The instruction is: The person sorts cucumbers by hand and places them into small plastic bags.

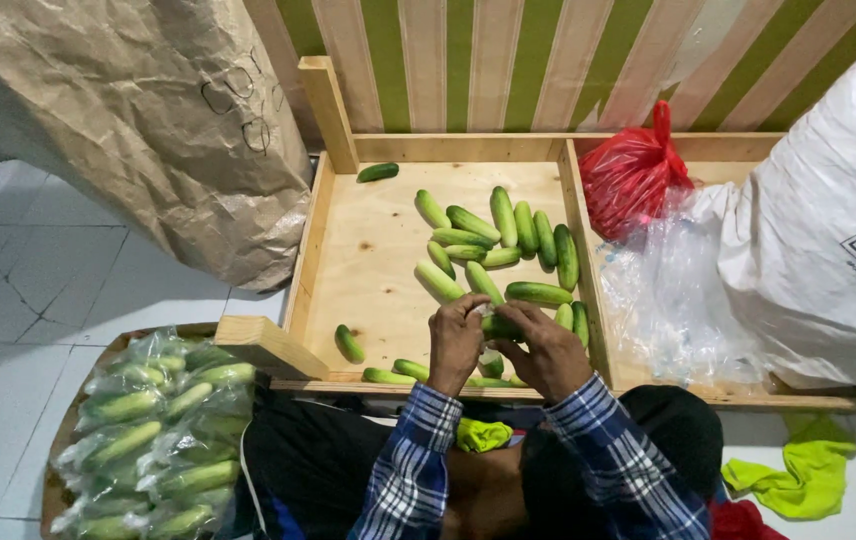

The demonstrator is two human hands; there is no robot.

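Cucumbers are lying loose across the bare floor of the wooden bin in front of us, most of them bunched toward its right wall. We are holding both hands low over the near right corner of that bin. Our left hand is curling its fingers shut around something small and pale at the fingertips; we cannot tell what it is. Our right hand is closing on one dark green cucumber, which is sitting between the two hands, just above the bin's front rail. A few more cucumbers are resting under our wrists along that rail.

Beside the bin on the left, a clear plastic bag of cucumbers is sitting on a round tray on the tiled floor. A crumpled brown paper sack is leaning above it. In the compartment to the right, a tied red plastic bag is resting against clear plastic wrap, and a big white sack is slumping over them. A lime-green cloth is lying on the floor at lower right.
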